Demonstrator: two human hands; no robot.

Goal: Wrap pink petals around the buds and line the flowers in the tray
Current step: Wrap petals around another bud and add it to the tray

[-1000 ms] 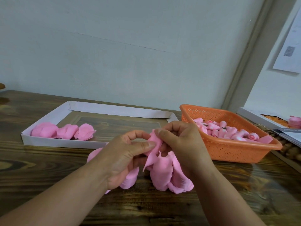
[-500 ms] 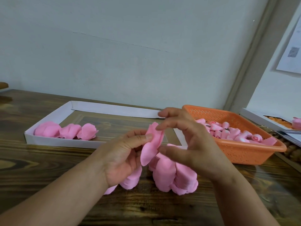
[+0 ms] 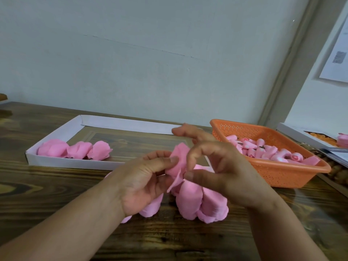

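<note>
My left hand [image 3: 143,183] pinches a single pink petal [image 3: 178,159] between thumb and fingers, above the table's middle. The curled index finger and thumb of my right hand [image 3: 222,174] close on that petal's right edge, while its other fingers stay raised. Under both hands lies a pile of loose pink petals [image 3: 190,200]. Three finished pink flowers [image 3: 75,150] lie in a row at the left end of the white cardboard tray [image 3: 56,162]. Pink buds [image 3: 263,149] fill the orange basket [image 3: 282,176] on the right. No bud shows in either hand.
The wooden table [image 3: 37,194] runs back to a pale wall. At the far right edge lie a white box [image 3: 293,132] with orange contents and another pink flower [image 3: 343,140]. The tray's right half holds nothing.
My right hand's index finger has curled down towards its thumb at the petal's edge; half a second ago its fingers were spread wider. The left hand still holds the petal in the same place.
</note>
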